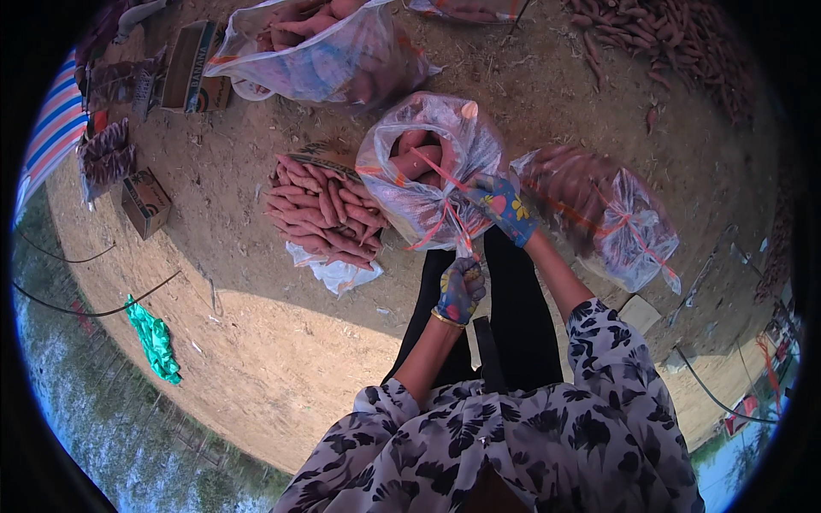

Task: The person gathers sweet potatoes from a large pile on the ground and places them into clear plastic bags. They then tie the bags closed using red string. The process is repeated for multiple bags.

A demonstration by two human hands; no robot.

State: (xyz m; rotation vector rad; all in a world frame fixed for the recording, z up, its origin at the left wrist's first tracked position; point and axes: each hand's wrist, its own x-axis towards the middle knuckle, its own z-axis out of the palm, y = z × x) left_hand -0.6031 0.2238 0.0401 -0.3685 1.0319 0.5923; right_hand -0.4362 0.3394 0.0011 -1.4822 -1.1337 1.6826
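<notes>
Right in front of me stands a clear plastic bag of sweet potatoes, its mouth partly gathered. My left hand, in a blue flowered glove, grips a twisted end of the bag's plastic on the near side. Higher up and to the right, my right hand, gloved alike, pinches a pink plastic tie string against the gathered rim. One strand of the string runs across the opening, and another hangs down the bag's near side. Part of the gathered plastic is hidden by my fingers.
A tied bag of sweet potatoes lies at right. Loose sweet potatoes are heaped at left, beside a larger open bag. Cardboard boxes and a green plastic sheet lie farther left; a big pile rises top right.
</notes>
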